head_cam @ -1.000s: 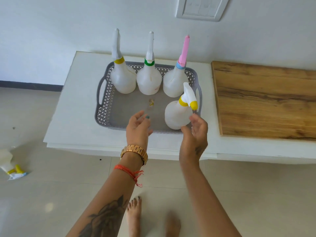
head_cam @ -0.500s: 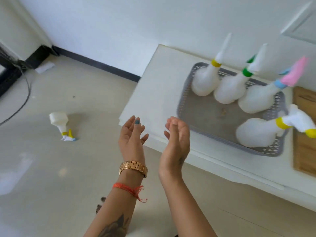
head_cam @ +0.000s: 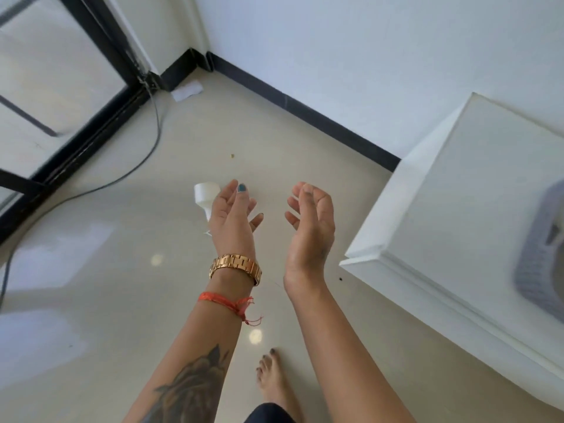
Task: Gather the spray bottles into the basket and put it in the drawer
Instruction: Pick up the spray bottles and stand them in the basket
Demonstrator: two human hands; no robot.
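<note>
A white spray bottle [head_cam: 204, 195] lies on its side on the tiled floor, mostly hidden behind my left hand [head_cam: 233, 216]. That hand is held above the floor, empty, fingers apart. My right hand [head_cam: 309, 227] is raised beside it, palm turned left, fingers loosely curled and empty. Only a blurred corner of the grey perforated basket [head_cam: 537, 254] shows at the right edge, resting on the white cabinet top [head_cam: 457, 190]. The bottles inside the basket are out of view.
A black-framed glass door [head_cam: 61, 87] fills the upper left, with a grey cable [head_cam: 137, 166] trailing across the floor. A white scrap [head_cam: 186, 91] lies in the corner by the black skirting. My bare foot [head_cam: 273, 381] stands near the cabinet's front edge.
The view has swung left, away from the basket toward the floor and door. Both empty hands moved from the basket toward the bottle on the floor, which now sits right behind my left hand.
</note>
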